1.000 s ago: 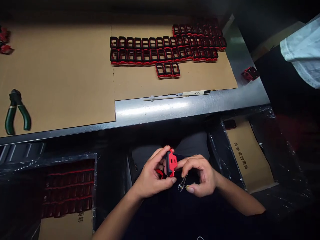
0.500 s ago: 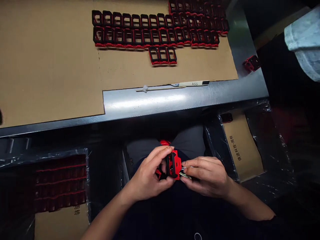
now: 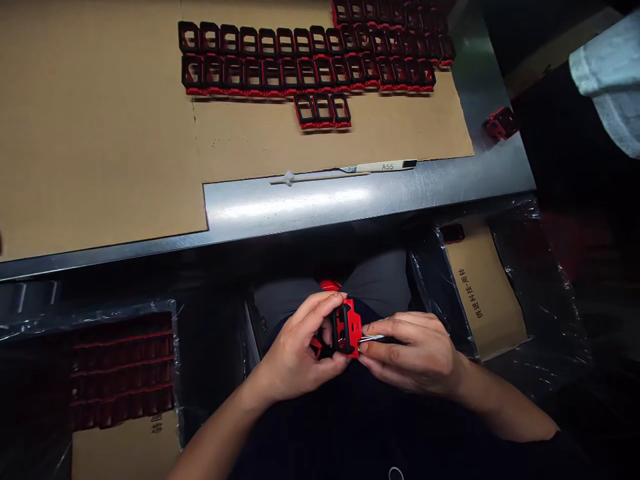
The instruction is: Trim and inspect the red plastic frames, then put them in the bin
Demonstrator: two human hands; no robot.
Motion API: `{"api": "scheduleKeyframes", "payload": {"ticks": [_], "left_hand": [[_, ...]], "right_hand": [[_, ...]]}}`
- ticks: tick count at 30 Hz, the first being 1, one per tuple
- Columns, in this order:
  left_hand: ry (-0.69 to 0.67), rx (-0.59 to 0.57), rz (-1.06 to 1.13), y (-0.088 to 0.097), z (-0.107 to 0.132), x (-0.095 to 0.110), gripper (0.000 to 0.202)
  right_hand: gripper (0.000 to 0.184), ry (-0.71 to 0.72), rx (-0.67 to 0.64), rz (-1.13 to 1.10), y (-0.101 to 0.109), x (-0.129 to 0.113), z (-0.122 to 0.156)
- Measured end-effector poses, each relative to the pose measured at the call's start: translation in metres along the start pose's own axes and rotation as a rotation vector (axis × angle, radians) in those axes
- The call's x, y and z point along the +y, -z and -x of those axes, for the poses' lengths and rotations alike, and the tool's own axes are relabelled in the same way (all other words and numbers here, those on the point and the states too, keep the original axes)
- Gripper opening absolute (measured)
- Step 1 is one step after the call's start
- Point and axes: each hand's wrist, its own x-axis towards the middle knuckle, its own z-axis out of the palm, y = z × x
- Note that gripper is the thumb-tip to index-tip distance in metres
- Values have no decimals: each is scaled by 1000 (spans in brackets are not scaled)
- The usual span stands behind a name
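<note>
My left hand (image 3: 300, 343) is closed around the side of a red and black plastic frame (image 3: 353, 327), thumb below and fingers above. The frame is held tilted above my lap, its black rim toward the left and its red face toward the right. Pinched in the fingers of my right hand (image 3: 413, 350) is a slim metal tool (image 3: 373, 338). The tool's tip end meets the frame's red right side; the fingers hide much of its length. Another red piece (image 3: 330, 285) shows behind my left hand, near my lap.
Rows of similar frames (image 3: 305, 73) stand on cardboard (image 3: 100, 133) over a metal table. A cotton-tipped stick (image 3: 320, 177) and a pale-handled tool marked A55 (image 3: 385, 166) lie near its edge. Lined bins flank me, one with stacked frames (image 3: 123, 373). A person's pale sleeve (image 3: 610, 87) is at right.
The metal tool has turned, its parts now closer together against the frame's red side. My right fingers have shifted slightly. My left hand keeps its hold, and the view has moved a little.
</note>
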Motion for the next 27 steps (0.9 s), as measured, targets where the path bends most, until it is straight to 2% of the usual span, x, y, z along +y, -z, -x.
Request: {"api": "scheduleKeyframes", "payload": {"ticks": [9, 19, 27], "left_hand": [[8, 7, -4, 0, -1, 2, 78], [-9, -45, -33, 0, 2, -1, 79], [19, -41, -31, 2, 2, 0, 78]], "right_hand": [[6, -1, 16, -24, -1, 0, 1], [6, 11, -43, -15, 3, -1, 0], [8, 26, -88, -23, 5, -3, -3]]}}
